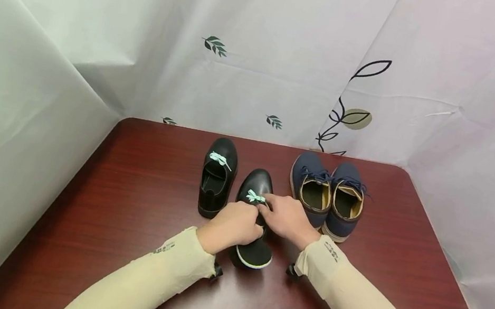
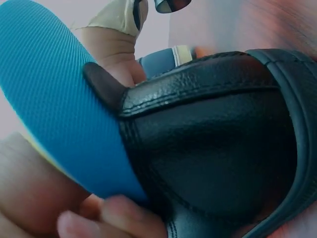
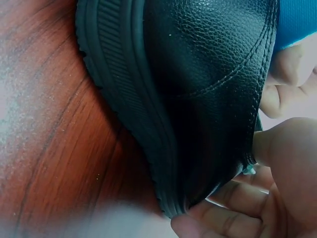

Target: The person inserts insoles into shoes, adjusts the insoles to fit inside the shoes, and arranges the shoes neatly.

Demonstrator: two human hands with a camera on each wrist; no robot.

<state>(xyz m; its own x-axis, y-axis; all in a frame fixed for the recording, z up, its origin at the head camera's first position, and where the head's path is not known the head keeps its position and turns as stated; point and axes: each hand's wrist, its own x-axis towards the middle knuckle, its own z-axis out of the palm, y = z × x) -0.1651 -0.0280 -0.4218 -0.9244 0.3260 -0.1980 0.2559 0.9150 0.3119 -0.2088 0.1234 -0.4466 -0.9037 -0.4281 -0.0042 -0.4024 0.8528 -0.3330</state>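
Note:
A black leather shoe with a pale green lace bow stands mid-table, toe facing away. An insole, dark above and blue beneath, sticks up and back out of its opening; its front end is hidden inside. My left hand pinches the insole near the opening. My right hand grips the shoe by the upper around the laces; in the right wrist view its thumb lies at the opening's edge. Left of it stands the matching black shoe, touched by neither hand.
Two navy lace-up shoes stand side by side close behind my right hand. The dark red wooden table meets white patterned curtains at its back and sides.

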